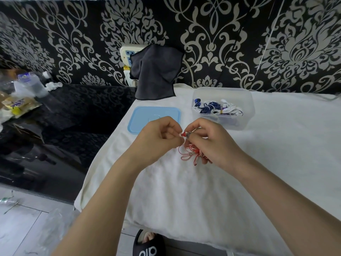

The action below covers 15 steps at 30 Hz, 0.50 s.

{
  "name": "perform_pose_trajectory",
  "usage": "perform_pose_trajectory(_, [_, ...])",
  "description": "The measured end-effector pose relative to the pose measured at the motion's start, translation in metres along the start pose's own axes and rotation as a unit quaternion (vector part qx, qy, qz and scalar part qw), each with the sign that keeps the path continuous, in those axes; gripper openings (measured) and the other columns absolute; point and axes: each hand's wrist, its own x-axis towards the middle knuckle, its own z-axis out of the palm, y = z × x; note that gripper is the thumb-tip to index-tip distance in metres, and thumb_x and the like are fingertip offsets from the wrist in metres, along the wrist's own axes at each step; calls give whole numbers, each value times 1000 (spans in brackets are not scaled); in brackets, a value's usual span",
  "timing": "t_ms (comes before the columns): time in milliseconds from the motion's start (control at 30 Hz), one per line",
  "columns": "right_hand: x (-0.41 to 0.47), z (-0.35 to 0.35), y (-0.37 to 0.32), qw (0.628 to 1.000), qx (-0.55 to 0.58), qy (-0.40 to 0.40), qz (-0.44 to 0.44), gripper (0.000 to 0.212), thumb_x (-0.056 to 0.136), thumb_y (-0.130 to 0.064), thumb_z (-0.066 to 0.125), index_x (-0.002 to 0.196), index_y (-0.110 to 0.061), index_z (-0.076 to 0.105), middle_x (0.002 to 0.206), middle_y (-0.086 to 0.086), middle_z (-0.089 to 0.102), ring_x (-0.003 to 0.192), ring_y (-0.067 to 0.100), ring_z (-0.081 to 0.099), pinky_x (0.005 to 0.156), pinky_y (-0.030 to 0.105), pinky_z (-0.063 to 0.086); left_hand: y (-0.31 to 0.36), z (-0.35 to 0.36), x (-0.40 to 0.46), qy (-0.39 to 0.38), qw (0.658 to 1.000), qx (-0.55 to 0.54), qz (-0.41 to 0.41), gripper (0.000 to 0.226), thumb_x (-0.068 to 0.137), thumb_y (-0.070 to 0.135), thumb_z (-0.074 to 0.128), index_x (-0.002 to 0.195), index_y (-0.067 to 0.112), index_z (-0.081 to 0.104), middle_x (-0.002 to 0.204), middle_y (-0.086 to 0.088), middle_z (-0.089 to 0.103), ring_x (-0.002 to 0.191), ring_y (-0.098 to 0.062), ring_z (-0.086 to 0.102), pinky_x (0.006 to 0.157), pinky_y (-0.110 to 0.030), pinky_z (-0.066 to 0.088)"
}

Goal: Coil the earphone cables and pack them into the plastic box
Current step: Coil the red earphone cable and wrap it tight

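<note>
Both hands meet near the middle of the white-covered table (203,182). The left hand (160,137) pinches the red earphone cable (190,154) at its tip; the right hand (208,143) grips the bundled loops, probably mid-coil. Next: finish winding, then carry it far right into the plastic box (245,115), where 2 coils seem to lie.

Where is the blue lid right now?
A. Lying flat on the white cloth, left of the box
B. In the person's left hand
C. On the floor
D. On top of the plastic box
A: the blue lid lies flat on the white cloth, left of the open plastic box, and neither hand holds it.
</note>
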Motion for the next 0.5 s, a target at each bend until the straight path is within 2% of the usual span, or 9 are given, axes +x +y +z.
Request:
perform_pose_trajectory(100, [0, 0, 1, 1000, -3, 6, -10, 7, 97, -14, 58, 95, -16, 65, 79, 0, 75, 42, 12, 55, 36, 20, 37, 0, -2, -1, -3, 1000, 8, 10, 21, 83, -5, 70, 89, 14, 68, 85, -10, 74, 72, -15, 68, 87, -44, 58])
perform_pose_trajectory(233, [1, 0, 0, 1000, 14, 17, -14, 3, 96, -16, 62, 95, -14, 65, 79, -1, 76, 42, 12, 55, 36, 19, 37, 1, -3, -2, -1, 1000, 4, 19, 23, 85, -9, 68, 90, 14, 69, 86, -9, 74, 69, -8, 65, 81, -31, 58])
perform_pose_trajectory(500, [-1, 0, -4, 999, 38, 27, -18, 7, 95, -17, 65, 93, -12, 62, 79, 3, 75, 43, 7, 54, 36, 19, 37, 2, -5, -4, 15, 999, -1, 34, 14, 88, 1, 72, 90, 15, 69, 90, -12, 73, 72, -13, 65, 83, -41, 58])
